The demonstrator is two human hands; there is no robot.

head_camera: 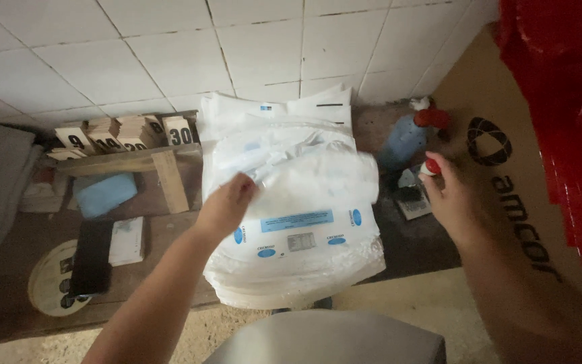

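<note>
Mostly white plastic bags [294, 222], blue-printed, stacked, crinkled; left hand [227, 202] on top.

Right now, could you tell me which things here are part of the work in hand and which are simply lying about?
In hand:
- left hand lifting the top bag of the stack of white plastic bags
- right hand gripping a small red-capped object

Lying about:
- numbered wooden blocks
- blue pad
- black phone
- blue bottle
- cardboard box
</note>
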